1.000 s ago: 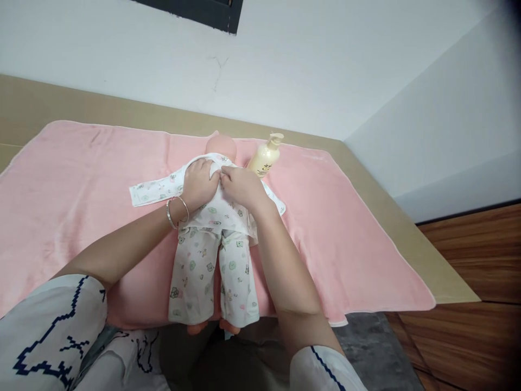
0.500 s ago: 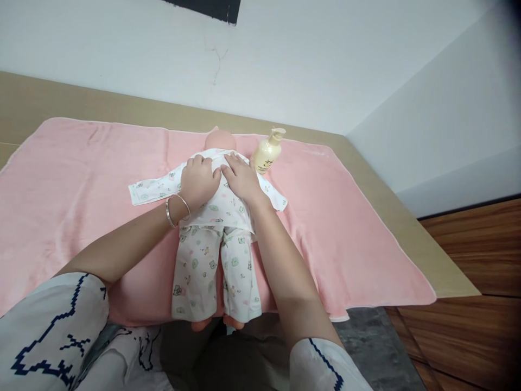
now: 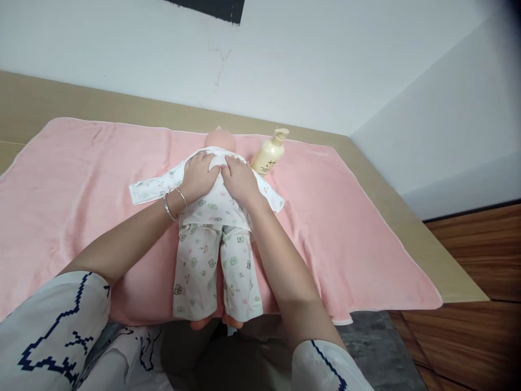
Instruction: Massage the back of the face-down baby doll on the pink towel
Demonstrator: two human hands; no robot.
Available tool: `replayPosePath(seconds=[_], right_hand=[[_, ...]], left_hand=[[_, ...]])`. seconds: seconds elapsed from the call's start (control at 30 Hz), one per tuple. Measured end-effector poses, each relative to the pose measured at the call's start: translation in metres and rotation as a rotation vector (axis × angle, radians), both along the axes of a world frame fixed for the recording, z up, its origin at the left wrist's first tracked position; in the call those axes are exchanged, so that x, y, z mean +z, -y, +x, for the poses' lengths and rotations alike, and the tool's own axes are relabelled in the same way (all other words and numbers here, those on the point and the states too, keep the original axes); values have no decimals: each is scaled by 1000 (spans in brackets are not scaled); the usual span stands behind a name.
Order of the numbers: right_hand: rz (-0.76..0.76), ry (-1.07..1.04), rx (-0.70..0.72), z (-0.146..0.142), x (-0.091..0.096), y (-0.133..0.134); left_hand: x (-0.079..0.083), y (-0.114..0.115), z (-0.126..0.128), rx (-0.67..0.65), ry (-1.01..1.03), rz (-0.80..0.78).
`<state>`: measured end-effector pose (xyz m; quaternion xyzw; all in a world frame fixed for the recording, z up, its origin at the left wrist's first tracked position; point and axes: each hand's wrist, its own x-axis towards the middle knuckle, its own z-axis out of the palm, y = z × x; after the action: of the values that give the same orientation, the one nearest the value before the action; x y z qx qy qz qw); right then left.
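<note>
The left hand (image 3: 200, 176) and right hand (image 3: 241, 180) lay on a pajama-clad baby doll (image 3: 220, 215), fingers together, thumbs out. It lay on the pink blanket (image 3: 350, 233), head toward twelve; the pump bottle (image 3: 267, 157) stood at two o'clock from the hands.

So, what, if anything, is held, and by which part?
Nothing appears held: the left grip and right grip lie open on the upper part of the shirt.

Tan table (image 3: 101, 104), bare strips showing from 10 through 12 to 4 o'clock. Pink blanket (image 3: 337, 233), pale-edged, spread over it, creased toward 9. On blanket: clothed doll (image 3: 217, 210), head at 12, feet at 6; cream pump bottle (image 3: 268, 157) standing at doll's 1 o'clock.
</note>
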<state>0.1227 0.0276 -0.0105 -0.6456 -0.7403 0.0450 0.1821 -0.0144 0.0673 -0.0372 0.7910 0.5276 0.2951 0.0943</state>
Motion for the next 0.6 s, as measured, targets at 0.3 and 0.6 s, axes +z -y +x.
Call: replayPosePath(seconds=[0.3, 0.6], right_hand=[[-56, 76, 93, 0, 18, 13], [-35, -105, 26, 6, -7, -8]], left_hand=[[2, 8, 1, 2, -27, 69], [13, 36, 10, 83, -211, 133]])
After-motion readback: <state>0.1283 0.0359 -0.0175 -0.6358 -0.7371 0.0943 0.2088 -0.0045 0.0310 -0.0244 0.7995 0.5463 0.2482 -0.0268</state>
